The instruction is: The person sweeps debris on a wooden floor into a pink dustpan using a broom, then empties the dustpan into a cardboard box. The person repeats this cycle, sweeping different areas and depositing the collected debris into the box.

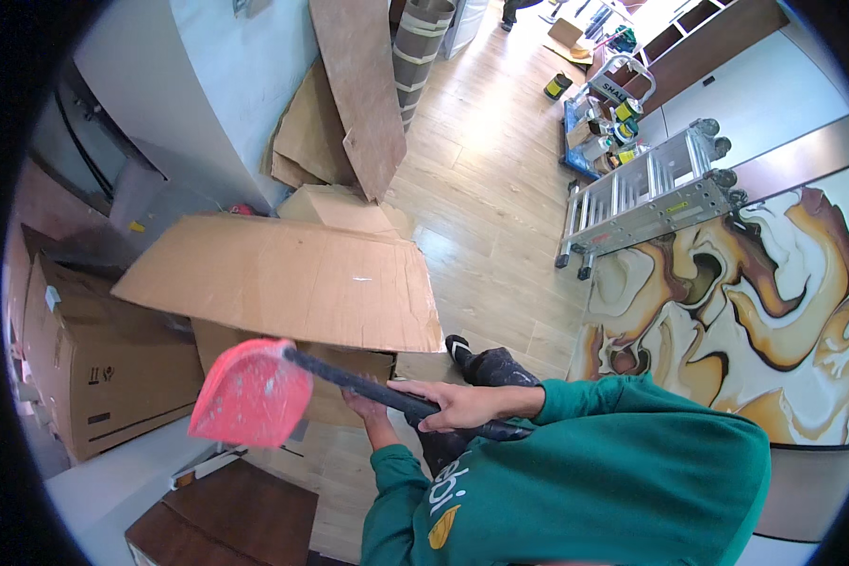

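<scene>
A red plastic shovel (255,396) with a pale-spotted blade and a black handle is held raised at lower centre. My right hand (453,405) is closed around the handle near its end. Further down the handle, towards the blade, my left hand (368,407) lies beneath and behind it, partly hidden; how firmly it holds cannot be told. Beyond the blade, a large flat cardboard sheet (290,276) slants across other cardboard. A closed cardboard box (127,375) stands at the left. Below the blade is a dark brown panel or cabinet top (240,516).
A wooden board (361,92) and a roll of striped sheeting (421,49) lean by the wall. To the right are a folded aluminium ladder (651,191), a blue platform trolley (573,141) with cans and bottles, and a marble-patterned panel (757,304). Another person's leg (509,14) shows far off.
</scene>
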Demonstrator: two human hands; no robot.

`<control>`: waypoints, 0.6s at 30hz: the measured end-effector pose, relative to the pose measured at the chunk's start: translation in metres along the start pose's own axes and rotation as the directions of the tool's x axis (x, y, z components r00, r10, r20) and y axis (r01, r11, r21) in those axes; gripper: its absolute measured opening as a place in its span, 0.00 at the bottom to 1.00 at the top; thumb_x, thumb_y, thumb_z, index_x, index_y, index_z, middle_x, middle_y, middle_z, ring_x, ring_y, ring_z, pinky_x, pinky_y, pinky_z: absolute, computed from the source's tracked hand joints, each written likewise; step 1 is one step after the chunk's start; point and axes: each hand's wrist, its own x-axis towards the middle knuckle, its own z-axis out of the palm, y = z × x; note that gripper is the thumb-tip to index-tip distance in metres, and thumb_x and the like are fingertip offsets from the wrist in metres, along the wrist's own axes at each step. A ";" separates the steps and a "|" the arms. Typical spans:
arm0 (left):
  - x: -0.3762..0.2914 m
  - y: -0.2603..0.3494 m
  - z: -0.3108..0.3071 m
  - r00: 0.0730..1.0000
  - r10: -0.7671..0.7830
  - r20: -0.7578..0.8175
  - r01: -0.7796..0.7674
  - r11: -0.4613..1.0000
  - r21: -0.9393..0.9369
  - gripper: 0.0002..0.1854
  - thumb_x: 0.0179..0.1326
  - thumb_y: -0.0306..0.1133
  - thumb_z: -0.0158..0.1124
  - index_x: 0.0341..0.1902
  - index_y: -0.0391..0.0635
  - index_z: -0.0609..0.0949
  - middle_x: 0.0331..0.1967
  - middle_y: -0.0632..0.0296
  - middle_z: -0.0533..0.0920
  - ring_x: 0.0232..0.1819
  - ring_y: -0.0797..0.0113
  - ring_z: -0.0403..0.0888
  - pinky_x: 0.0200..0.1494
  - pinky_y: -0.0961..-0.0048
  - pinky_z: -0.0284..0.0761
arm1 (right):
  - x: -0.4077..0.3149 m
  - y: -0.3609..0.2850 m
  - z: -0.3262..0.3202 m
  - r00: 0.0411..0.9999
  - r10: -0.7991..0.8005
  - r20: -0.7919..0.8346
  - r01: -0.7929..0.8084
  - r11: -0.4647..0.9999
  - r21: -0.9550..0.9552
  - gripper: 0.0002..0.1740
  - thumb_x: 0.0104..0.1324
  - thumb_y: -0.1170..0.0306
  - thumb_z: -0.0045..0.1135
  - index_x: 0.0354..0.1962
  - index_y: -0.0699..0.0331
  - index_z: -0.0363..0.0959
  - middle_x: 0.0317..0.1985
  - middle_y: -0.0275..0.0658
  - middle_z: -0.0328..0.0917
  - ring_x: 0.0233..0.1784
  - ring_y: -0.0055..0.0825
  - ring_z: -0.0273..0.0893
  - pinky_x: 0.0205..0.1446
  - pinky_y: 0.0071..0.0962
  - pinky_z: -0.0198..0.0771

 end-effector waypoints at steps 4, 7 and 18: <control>-0.034 0.033 0.024 0.998 0.059 0.037 -0.057 0.996 -0.063 0.38 0.67 0.60 0.38 0.70 0.42 0.61 0.71 0.51 0.60 0.72 0.52 0.58 0.74 0.54 0.54 | -0.008 -0.013 0.013 0.975 0.061 0.213 -0.135 0.926 0.353 0.44 0.65 0.80 0.48 0.73 0.50 0.38 0.28 0.27 0.63 0.23 0.13 0.63 0.25 0.16 0.61; -0.054 0.054 0.033 0.991 0.058 0.121 -0.053 0.998 -0.045 0.43 0.65 0.63 0.40 0.73 0.42 0.57 0.73 0.51 0.56 0.74 0.52 0.52 0.75 0.54 0.49 | -0.017 -0.020 0.012 0.949 0.067 0.309 -0.233 0.809 0.539 0.42 0.67 0.78 0.48 0.73 0.49 0.39 0.26 0.27 0.61 0.23 0.14 0.61 0.23 0.16 0.59; -0.104 0.033 0.089 0.997 0.071 0.005 -0.054 0.711 0.701 0.35 0.67 0.50 0.53 0.71 0.43 0.59 0.67 0.48 0.64 0.67 0.51 0.65 0.66 0.57 0.63 | -0.091 0.001 -0.123 0.995 0.037 0.090 -0.096 0.519 0.849 0.09 0.68 0.63 0.51 0.34 0.57 0.63 0.24 0.27 0.67 0.21 0.16 0.63 0.20 0.19 0.60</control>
